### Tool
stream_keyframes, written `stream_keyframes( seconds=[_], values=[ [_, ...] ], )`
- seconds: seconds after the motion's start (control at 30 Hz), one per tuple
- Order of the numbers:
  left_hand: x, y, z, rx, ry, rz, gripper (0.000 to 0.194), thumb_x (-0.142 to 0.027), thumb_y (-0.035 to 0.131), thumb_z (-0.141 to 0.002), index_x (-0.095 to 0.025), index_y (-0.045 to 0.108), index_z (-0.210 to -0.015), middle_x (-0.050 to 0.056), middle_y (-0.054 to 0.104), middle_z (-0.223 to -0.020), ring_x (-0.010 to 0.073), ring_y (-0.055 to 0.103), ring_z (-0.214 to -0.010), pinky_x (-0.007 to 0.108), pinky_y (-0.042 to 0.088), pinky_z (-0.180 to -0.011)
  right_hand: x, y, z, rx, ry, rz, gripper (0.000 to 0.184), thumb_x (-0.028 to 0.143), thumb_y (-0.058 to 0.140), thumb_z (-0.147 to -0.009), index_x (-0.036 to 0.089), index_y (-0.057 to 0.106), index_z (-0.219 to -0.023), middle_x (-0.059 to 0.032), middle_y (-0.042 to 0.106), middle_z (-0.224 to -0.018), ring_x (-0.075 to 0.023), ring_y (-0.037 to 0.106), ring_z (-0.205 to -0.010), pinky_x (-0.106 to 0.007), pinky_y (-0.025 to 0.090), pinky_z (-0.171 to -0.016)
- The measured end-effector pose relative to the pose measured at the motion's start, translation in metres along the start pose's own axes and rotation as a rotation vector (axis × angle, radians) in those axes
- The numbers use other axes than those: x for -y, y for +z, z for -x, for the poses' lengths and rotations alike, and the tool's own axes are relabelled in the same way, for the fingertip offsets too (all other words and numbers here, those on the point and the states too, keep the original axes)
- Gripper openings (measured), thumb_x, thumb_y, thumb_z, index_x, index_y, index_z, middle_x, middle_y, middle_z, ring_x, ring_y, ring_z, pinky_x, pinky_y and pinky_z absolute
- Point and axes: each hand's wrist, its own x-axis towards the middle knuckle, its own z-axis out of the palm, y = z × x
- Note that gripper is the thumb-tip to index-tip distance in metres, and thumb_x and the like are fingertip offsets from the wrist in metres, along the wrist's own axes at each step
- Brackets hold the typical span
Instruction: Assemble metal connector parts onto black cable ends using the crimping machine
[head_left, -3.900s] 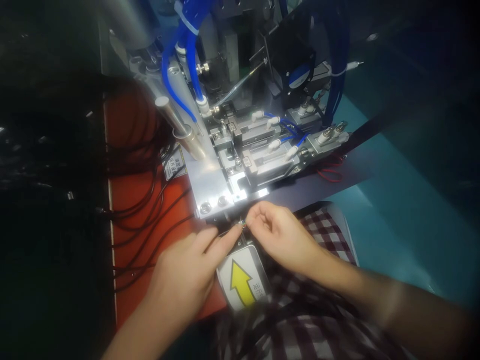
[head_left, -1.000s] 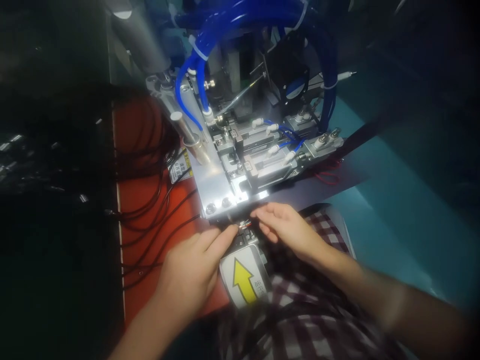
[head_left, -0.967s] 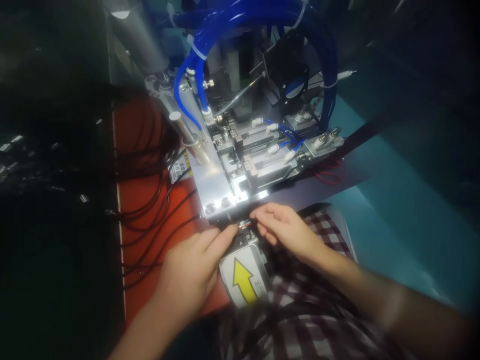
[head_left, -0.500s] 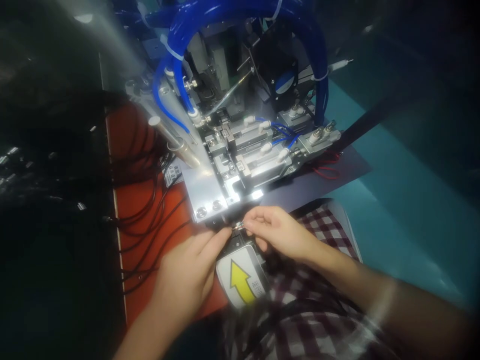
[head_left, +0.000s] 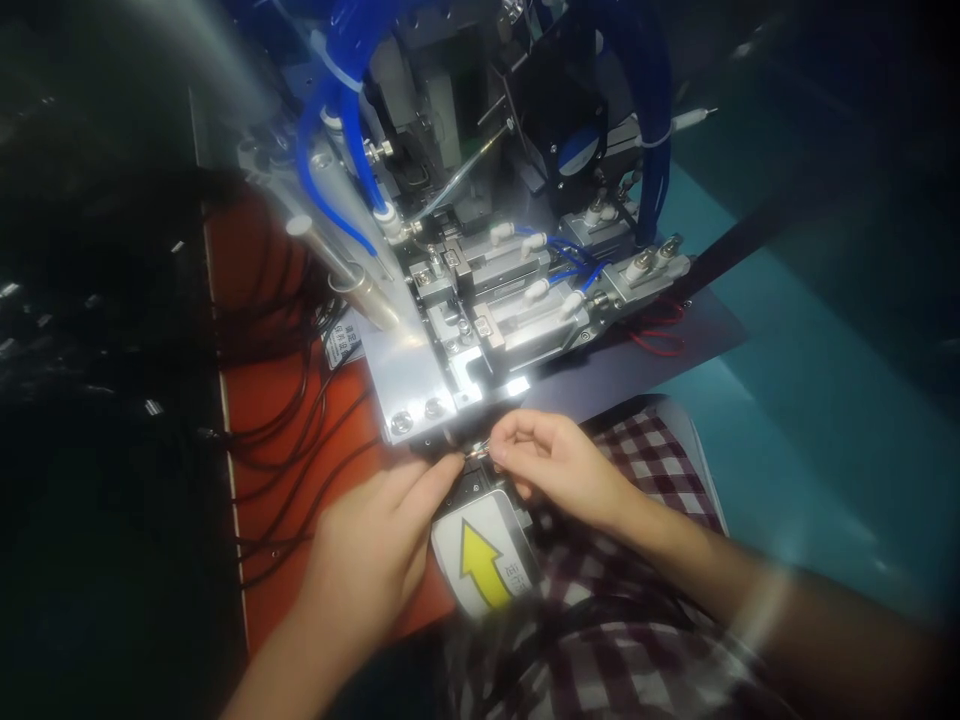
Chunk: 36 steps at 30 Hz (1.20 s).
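Note:
Thin coloured wires (head_left: 477, 453), a small bundle with whitish and reddish strands, lie between my two hands just below the front edge of the metal plate (head_left: 409, 375). My left hand (head_left: 375, 530) is closed, with thumb and forefinger pinching the bundle from the left. From the right, my right hand (head_left: 559, 465) has its thumb and forefinger pressed together at the other end of the strands, its remaining fingers curled. The fingertips hide most of what they pinch. Under the wires sits a small dark fixture (head_left: 474, 488), behind a white cover with a yellow arrow (head_left: 480, 560).
A machine with silver pneumatic cylinders (head_left: 529, 325) and blue air hoses (head_left: 345, 100) stands right beyond my hands. A metal post (head_left: 322, 245) rises at the left. Black cables (head_left: 315, 400) cross the orange surface (head_left: 262, 450). Red wires (head_left: 660, 340) show at the right.
My right hand was apart from the strands a second ago; its fingertips have since moved left and closed on them. The left hand keeps its pinch. The whole view has shifted slightly.

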Motion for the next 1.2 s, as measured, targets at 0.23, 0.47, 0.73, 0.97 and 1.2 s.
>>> stream_keyframes(
  seconds=[0.23,0.47,0.73,0.97,1.2],
  values=[
    [0.000,0.000,-0.001,-0.016,0.021,-0.021,0.035,-0.013,0.035,-0.093,-0.021,0.057,-0.119,0.004,0.068,-0.092,0.0158,0.063,-0.075,0.024,0.046,-0.062,0.000,0.001,-0.001,0.016,0.043,-0.055,0.009,0.021,0.064,-0.078,0.015,0.059,-0.074,0.0085,0.049,-0.051,-0.0057,0.044,-0.044,-0.019,0.035,-0.047],
    [-0.001,0.001,-0.001,-0.044,0.032,-0.029,0.035,-0.010,0.037,-0.090,-0.020,0.057,-0.118,0.004,0.068,-0.092,0.0160,0.062,-0.073,0.023,0.046,-0.060,-0.007,0.003,-0.003,0.033,0.027,-0.129,0.010,0.022,0.063,-0.079,0.015,0.057,-0.074,0.0097,0.046,-0.047,-0.0055,0.039,-0.044,-0.019,0.030,-0.047],
    [-0.003,-0.005,-0.005,0.012,0.056,-0.030,0.036,-0.007,0.039,-0.087,-0.017,0.059,-0.115,0.003,0.070,-0.085,0.0155,0.064,-0.068,0.023,0.048,-0.057,-0.010,0.005,-0.002,0.007,0.036,-0.152,0.016,0.029,0.064,-0.079,0.015,0.059,-0.071,0.0087,0.046,-0.044,-0.0060,0.038,-0.043,-0.021,0.030,-0.050],
    [-0.004,-0.008,-0.009,-0.013,0.075,-0.057,0.035,-0.006,0.038,-0.086,-0.014,0.063,-0.110,0.005,0.071,-0.082,0.0166,0.066,-0.067,0.023,0.052,-0.057,-0.008,0.007,-0.005,0.013,0.101,-0.175,0.014,0.024,0.057,-0.078,0.015,0.057,-0.067,0.0084,0.044,-0.040,-0.0054,0.035,-0.041,-0.021,0.028,-0.049],
    [-0.006,-0.010,-0.012,-0.029,0.084,-0.046,0.037,-0.005,0.037,-0.085,-0.013,0.065,-0.106,0.006,0.071,-0.080,0.0162,0.066,-0.066,0.022,0.053,-0.056,-0.012,0.006,0.000,-0.053,-0.111,0.067,0.008,0.024,0.058,-0.082,0.017,0.056,-0.079,0.0081,0.046,-0.050,-0.0069,0.041,-0.044,-0.020,0.030,-0.045]
  ],
)
